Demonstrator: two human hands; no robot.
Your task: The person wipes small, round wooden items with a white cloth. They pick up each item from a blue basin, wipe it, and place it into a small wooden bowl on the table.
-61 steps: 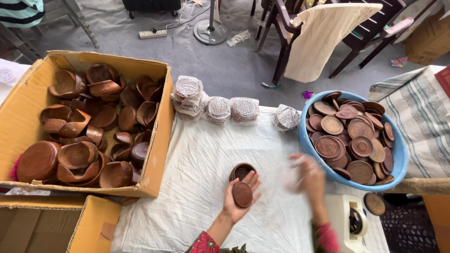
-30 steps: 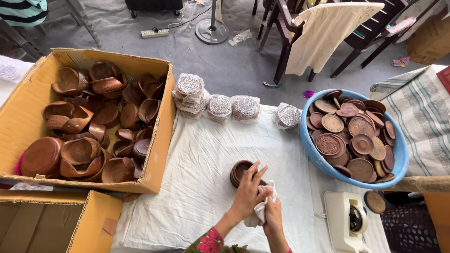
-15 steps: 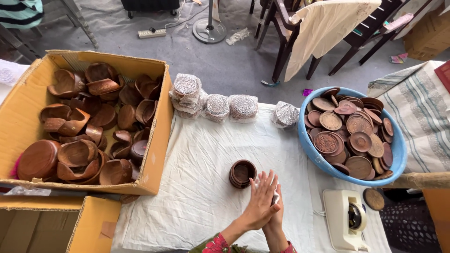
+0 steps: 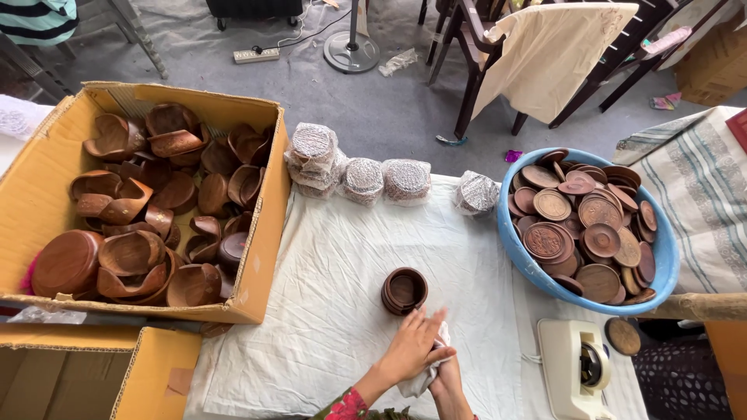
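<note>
A person's hands are pressing together over a white cloth at the near edge of the table, which is draped w/ a white sheet. The left hand is lying flat on top, fingers stretched out, no closed grip; the right hand is sitting beneath it, mostly hidden, so its grip cannot be told, tho the cloth is poking out between the two palms. Just beyond the fingertips, apart from them, a small stack of round wooden holders is standing upright on the sheet. To the left, a cardboard box is brimming w/ brown wooden bowls. To the right, a blue basin is holding a heap of round carved wooden discs. Wrapped bundles are lining the far edge of the table, and a cream tape dispenser is sitting at the near right corner, w/ one loose disc beside it.
</note>
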